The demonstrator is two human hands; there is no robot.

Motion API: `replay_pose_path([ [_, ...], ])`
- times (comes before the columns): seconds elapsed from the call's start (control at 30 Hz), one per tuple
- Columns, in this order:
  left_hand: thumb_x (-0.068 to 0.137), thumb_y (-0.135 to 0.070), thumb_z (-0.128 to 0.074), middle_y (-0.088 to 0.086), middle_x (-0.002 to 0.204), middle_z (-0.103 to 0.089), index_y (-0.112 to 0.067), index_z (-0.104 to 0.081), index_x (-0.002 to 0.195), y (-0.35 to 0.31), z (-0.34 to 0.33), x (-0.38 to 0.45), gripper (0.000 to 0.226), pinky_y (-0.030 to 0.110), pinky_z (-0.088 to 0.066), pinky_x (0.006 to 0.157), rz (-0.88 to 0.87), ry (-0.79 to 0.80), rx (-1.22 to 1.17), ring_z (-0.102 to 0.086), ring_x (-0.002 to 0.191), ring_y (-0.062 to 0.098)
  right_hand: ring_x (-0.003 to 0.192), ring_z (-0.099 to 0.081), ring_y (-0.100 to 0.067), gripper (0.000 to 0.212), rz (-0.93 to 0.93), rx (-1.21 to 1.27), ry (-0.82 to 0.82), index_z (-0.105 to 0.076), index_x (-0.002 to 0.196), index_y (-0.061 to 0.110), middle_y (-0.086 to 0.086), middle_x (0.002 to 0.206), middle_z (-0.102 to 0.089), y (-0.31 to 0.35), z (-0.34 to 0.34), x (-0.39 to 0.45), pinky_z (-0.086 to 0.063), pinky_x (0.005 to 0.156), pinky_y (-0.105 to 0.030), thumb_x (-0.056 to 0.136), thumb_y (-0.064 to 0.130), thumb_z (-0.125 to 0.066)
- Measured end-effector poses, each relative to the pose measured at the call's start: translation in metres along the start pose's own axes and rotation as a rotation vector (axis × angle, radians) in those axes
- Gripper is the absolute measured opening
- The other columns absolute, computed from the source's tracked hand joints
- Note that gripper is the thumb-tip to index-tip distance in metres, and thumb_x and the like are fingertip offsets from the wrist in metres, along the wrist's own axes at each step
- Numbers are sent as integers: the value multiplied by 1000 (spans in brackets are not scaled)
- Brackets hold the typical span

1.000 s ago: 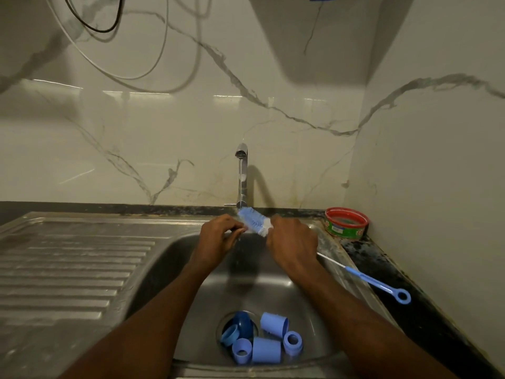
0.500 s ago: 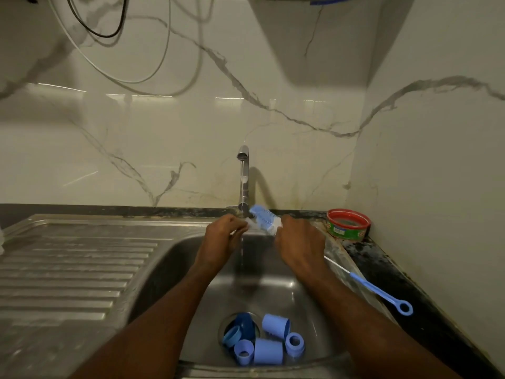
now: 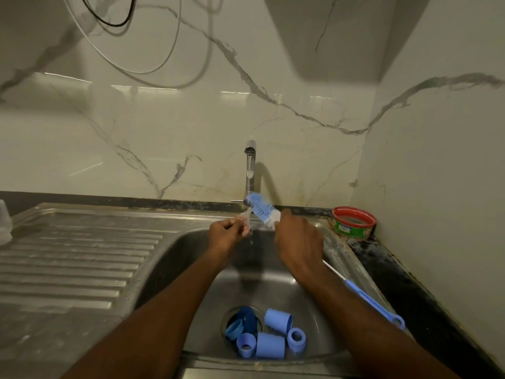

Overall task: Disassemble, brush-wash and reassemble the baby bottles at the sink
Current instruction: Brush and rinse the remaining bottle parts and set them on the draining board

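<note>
Blue bottle brush [image 3: 263, 209] tilted under tap, clear teat [image 3: 244, 216] beside it, blue bottle parts [image 3: 266, 337] over drain

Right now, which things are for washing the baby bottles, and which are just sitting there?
For the job: bottle brush, clear teat in the left hand, right hand, tap, blue bottle parts, sink.

Just sitting: red-rimmed tub, hanging cables.

Your right hand [image 3: 299, 242] now tilts the bottle brush [image 3: 262, 209] steeper, its bristle head raised against the tap [image 3: 250, 170]; your left hand [image 3: 226, 233] lifts the clear teat [image 3: 244, 216] beside it.
</note>
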State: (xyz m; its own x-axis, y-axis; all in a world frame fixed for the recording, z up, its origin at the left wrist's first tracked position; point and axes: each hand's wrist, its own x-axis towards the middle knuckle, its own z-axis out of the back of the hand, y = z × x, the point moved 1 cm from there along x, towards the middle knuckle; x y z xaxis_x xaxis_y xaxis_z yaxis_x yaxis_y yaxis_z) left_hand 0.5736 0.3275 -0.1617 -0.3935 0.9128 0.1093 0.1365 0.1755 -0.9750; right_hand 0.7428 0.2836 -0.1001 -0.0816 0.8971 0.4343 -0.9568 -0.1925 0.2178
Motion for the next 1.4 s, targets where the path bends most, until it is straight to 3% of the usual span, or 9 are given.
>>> replay_pose_path([
  [0.17, 99, -12, -59, 14, 95, -76, -1, -72, 101, -3, -14, -4, 17, 25, -62, 78, 150, 225, -305, -74, 87, 18, 96, -65, -21, 40, -30, 47, 59, -50, 129, 17, -6, 117, -66, 6, -7, 0, -41, 67, -30, 95, 31, -67],
  [0.37, 100, -13, -58, 13, 87, -72, 2, -71, 102, -5, -11, 0, 20, 22, -60, 70, 113, 150, -345, -70, 76, 15, 99, -67, -24, 37, -65, 70, -1, -51, 125, 15, -7, 116, -66, -1, 5, 7, -45, 67, -33, 95, 30, -67],
  [0.57, 100, -13, -58, 16, 100, -76, -1, -70, 104, -8, -19, -4, 18, 30, -62, 83, 154, 193, -423, -75, 94, 22, 86, -56, -19, 39, -62, 101, 125, -51, 130, 17, -6, 116, -64, 9, -6, -4, -41, 70, -30, 95, 28, -66],
  [0.63, 100, -15, -59, 16, 98, -74, 0, -70, 105, -6, -17, -3, 19, 28, -62, 78, 137, 273, -374, -73, 89, 20, 81, -50, -16, 38, -97, 93, 116, -52, 129, 16, -6, 115, -64, 6, -3, 1, -40, 68, -29, 95, 27, -66],
  [0.73, 101, -18, -58, 16, 98, -70, -1, -69, 105, 1, -13, -2, 21, 29, -60, 76, 102, 348, -208, -71, 88, 20, 90, -62, -21, 37, -116, 41, 70, -53, 127, 15, -7, 116, -66, -4, 5, 6, -41, 68, -31, 95, 27, -67],
  [1.0, 101, -14, -49, 21, 99, -74, -2, -62, 110, 11, -12, 11, 20, 35, -61, 69, 193, 44, -190, -75, 85, 30, 99, -68, -24, 26, -22, -91, 65, -55, 121, 17, -5, 114, -68, -18, 8, 6, -41, 67, -31, 98, 25, -61],
  [1.13, 104, -19, -51, 20, 95, -72, -5, -65, 104, 10, -9, 12, 19, 34, -61, 70, 63, 36, -100, -72, 79, 24, 98, -69, -17, 53, 13, 37, 111, -63, 122, 30, 5, 118, -72, -19, -8, 13, -51, 79, -31, 100, 65, -30],
  [1.23, 101, -27, -60, 14, 97, -74, -6, -66, 104, 13, -4, 11, 22, 35, -62, 74, -30, 67, 3, -75, 88, 22, 97, -69, -21, 22, -3, -108, 66, -60, 118, 22, 0, 112, -71, -16, 1, 8, -43, 70, -29, 100, 33, -53],
  [1.4, 98, -29, -64, 6, 94, -74, -10, -66, 99, 20, 2, 10, 20, 29, -63, 70, -209, 74, 273, -74, 87, 15, 96, -69, -20, 22, 4, -138, 42, -60, 121, 21, 0, 110, -70, -19, -1, 8, -43, 68, -29, 100, 24, -54],
])
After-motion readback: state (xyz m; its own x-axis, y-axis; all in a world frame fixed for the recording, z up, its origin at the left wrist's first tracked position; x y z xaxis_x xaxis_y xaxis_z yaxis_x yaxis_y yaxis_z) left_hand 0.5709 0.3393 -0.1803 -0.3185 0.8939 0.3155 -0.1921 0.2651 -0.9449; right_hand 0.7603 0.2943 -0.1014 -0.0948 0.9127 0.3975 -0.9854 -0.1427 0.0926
